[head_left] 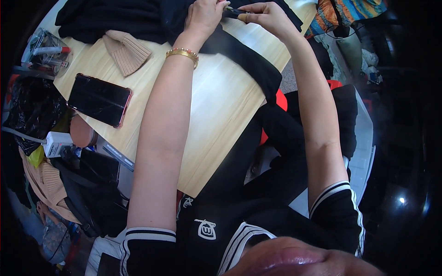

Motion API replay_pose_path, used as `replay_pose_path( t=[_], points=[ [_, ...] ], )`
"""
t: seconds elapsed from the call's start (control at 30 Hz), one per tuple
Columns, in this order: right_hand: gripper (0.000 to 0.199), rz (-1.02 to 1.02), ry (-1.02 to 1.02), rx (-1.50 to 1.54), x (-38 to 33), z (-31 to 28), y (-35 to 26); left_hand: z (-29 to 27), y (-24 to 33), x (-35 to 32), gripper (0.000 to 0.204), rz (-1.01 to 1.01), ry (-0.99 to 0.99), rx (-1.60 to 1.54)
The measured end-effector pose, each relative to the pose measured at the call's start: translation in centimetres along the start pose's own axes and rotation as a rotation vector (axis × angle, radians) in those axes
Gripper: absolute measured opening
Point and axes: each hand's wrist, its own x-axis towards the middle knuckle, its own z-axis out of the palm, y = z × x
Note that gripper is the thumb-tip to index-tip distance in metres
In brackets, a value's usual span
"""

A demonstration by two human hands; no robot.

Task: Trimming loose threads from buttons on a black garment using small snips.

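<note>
My left hand (202, 19), with gold bangles at the wrist, is closed in a pinch at the far edge of the table, over a black knit garment (119, 20). What its fingertips hold is too small to make out. Close by on the right, my right hand (269, 19) grips a small, slim dark tool (237, 11) whose end reaches toward the left fingertips. Its exact kind does not show. The garment spreads across the far side of the table, and a long black part trails toward the right edge. A tan ribbed cuff (126, 51) lies left of my left hand.
On the pale wooden table (221, 106) a dark phone (100, 100) lies at the left edge. Beyond that edge are a clear container (48, 53), a white power strip (58, 143), a round brown-lidded jar (83, 131) and tan knit pieces (48, 184). A white plastic bin (363, 138) stands at right.
</note>
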Motion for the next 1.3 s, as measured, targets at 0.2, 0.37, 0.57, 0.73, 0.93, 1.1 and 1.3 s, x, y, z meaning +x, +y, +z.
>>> replay_pose_path(
  t=[0.2,0.37,0.57,0.73,0.93,1.1,1.3],
  points=[
    [0.026,-0.023,0.084,-0.092,0.4,0.4,-0.5,0.6,-1.2,0.3,0.015,-0.032,0.020,0.029],
    [0.032,0.025,0.113,-0.252,0.3,0.5,-1.3,0.9,-1.5,0.2,0.015,-0.019,0.013,0.026],
    [0.032,0.080,0.141,-0.280,0.2,1.1,-2.1,0.7,-1.8,0.2,0.015,-0.010,0.015,0.030],
    [0.031,-0.006,0.131,-0.275,1.5,-0.1,2.8,1.6,-1.3,0.5,0.015,0.004,0.024,-0.013],
    [0.033,0.045,0.153,-0.413,0.6,1.6,-0.3,0.6,-2.0,0.2,0.015,-0.007,0.028,-0.003],
    [0.032,0.048,0.191,-0.403,0.5,1.4,0.2,0.7,-1.8,0.3,0.016,-0.001,0.026,0.003],
    [0.033,0.076,0.197,-0.442,0.6,1.6,-0.4,0.1,-1.2,0.2,0.017,-0.045,-0.012,-0.070]
  ],
)
